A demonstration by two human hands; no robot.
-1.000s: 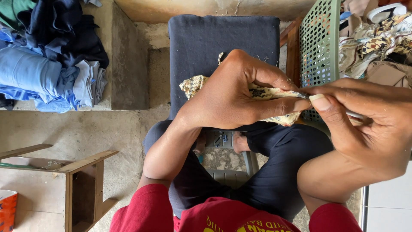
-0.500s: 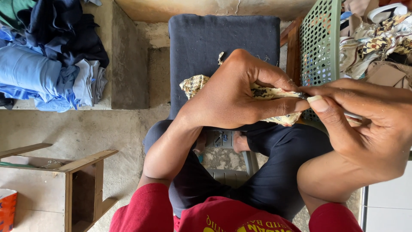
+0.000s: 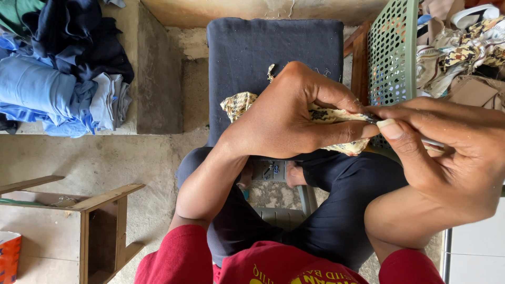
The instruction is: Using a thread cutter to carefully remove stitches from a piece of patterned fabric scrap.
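Hands at centre frame, both closed on one piece of patterned cloth (image 3: pixel 336 117), cream with dark and yellow print. Left hand (image 3: pixel 289 113) curled over the cloth from above, fingers folded tight, thumb pressing the fabric near its right end; crumpled tail of the cloth showing past the wrist at the left. Right hand (image 3: pixel 447 152) just beside, thumb and forefinger pinched narrow at the cloth's edge, touching the left thumb tip; a thin pale object between the right fingers, too small to identify. Cloth held in the air above the lap, in front of a dark navy cushion (image 3: pixel 263 58) lying flat beyond the knees. Below the hands: crossed legs in dark trousers (image 3: pixel 347 210), red shirt (image 3: pixel 273 265) with yellow print at the bottom edge, a bare foot (image 3: pixel 294 176) under the knee, part of a grey plastic stool (image 3: pixel 284 215) between the legs. To the right, close to the right hand: green perforated plastic basket (image 3: pixel 392 52) set against a wooden frame, with mixed patterned fabric scraps (image 3: pixel 463 52) heaped behind it. To the left, well apart: stack of blue and dark folded garments (image 3: pixel 58 79) on a concrete ledge (image 3: pixel 158 79); lower left, wooden stool frame (image 3: pixel 100 221) on the concrete floor (image 3: pixel 105 158), orange packet (image 3: pixel 8 257) at the corner.
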